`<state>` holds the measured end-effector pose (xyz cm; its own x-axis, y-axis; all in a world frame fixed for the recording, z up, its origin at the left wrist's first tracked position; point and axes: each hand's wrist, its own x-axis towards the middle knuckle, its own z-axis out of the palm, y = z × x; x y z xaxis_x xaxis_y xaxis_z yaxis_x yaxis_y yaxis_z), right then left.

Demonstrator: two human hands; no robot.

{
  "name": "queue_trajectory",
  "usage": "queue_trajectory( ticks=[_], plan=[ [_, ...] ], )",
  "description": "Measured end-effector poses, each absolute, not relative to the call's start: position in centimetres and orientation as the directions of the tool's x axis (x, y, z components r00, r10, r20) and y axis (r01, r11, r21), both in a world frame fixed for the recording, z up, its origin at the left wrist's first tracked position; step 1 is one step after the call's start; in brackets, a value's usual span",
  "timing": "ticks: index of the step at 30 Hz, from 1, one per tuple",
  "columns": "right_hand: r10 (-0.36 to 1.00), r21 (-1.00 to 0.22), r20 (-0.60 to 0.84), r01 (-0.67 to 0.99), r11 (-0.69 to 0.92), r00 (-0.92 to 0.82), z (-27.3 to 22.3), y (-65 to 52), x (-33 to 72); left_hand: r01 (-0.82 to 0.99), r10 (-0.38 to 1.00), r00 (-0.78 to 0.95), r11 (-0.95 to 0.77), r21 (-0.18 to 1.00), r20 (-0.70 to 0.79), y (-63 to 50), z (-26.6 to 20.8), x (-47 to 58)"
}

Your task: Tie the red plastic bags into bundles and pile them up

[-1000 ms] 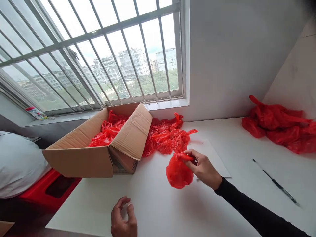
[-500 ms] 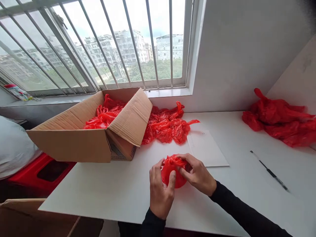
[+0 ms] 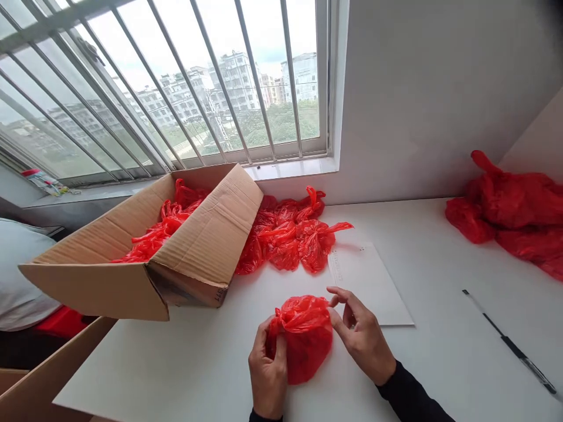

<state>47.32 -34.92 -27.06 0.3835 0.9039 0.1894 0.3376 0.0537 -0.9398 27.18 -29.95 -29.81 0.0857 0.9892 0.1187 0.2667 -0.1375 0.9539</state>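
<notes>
A red plastic bag [image 3: 308, 346], gathered and bunched at its top, rests on the white table in front of me. My left hand [image 3: 269, 366] grips its left side, thumb in front and fingers behind. At the bag's upper right edge is my right hand [image 3: 365, 337], index finger and thumb apart, the thumb tip at or just touching the plastic. What the bag contains cannot be made out. Several tied red bags [image 3: 285, 234] lie in a cluster beyond it.
An open cardboard box [image 3: 197, 246] holding more red bags [image 3: 165, 225] stands at the left. A white paper pad [image 3: 378, 287] lies behind my right hand. Farther right are a black pen [image 3: 512, 346] and a heap of red bags [image 3: 519, 211]. A barred window is behind.
The bag now shows larger and fuller. My left hand has closed on its left side, while my right hand has loosened from the gathered top and moved to the right edge. The view has shifted.
</notes>
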Motion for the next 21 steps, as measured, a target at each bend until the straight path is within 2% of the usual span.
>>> queue_trajectory(
  ticks=[3, 8, 13, 21],
  plan=[
    [0.948, -0.943, 0.177, 0.321, 0.087, 0.265, -27.1, -35.2, 47.0, 0.318, 0.986, 0.093, -0.163, 0.934, 0.14, -29.7, -30.0, 27.4],
    [0.961, -0.954, 0.244, 0.21, 0.213, 0.131, -27.7, -35.5, 46.4, 0.436, 0.95, 0.187, -0.31, 0.845, 0.252, -30.0, -28.7, 28.3],
    [0.97, -0.975, 0.178, 0.16, 0.152, 0.165, -27.4, -34.9, 46.2, 0.481, 0.938, 0.186, -0.346, 0.805, 0.292, -30.6, -28.4, 28.3],
    [0.965, -0.967, 0.196, 0.196, 0.161, 0.175, -26.5, -35.1, 46.0, 0.469, 0.928, 0.127, -0.368, 0.803, 0.351, -31.0, -29.1, 28.1]
  ],
)
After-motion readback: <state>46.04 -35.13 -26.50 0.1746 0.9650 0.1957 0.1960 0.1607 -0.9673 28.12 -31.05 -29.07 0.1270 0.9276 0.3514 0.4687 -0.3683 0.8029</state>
